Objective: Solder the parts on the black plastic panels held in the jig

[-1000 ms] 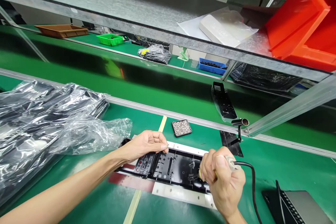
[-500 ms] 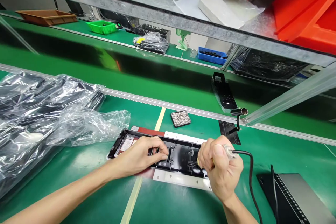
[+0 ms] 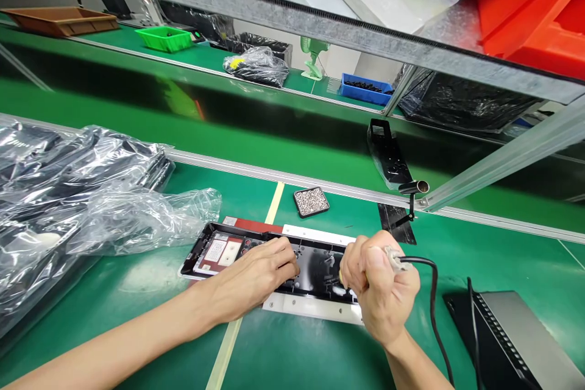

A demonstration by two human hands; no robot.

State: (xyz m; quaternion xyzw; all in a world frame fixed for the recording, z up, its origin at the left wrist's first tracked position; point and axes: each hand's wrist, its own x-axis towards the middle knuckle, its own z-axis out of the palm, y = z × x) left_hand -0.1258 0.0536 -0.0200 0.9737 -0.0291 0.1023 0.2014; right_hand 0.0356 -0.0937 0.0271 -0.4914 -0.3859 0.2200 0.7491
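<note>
Black housing (image 3: 313,271), open side up, work under way

Left hand (image 3: 262,271): fingers bent down into the housing; anything pinched, cannot tell.
Right hand (image 3: 381,286): fist closed around a corded tool (image 3: 393,259), at the housing's right part. Hands apart.
Housing: on the green bench (image 3: 320,353), between white strips (image 3: 315,308).
Progress, judged: unfinished, interior uncovered; pieces fitted or left, not countable.
Tray (image 3: 315,214) of small metal pieces (image 3: 311,200): just beyond, well stocked.
Room: bench surface on the near side; plastic-wrapped stack (image 3: 114,164) bounds left, grey-and-black panel (image 3: 525,335) right, metal rail (image 3: 247,173) far.
</note>
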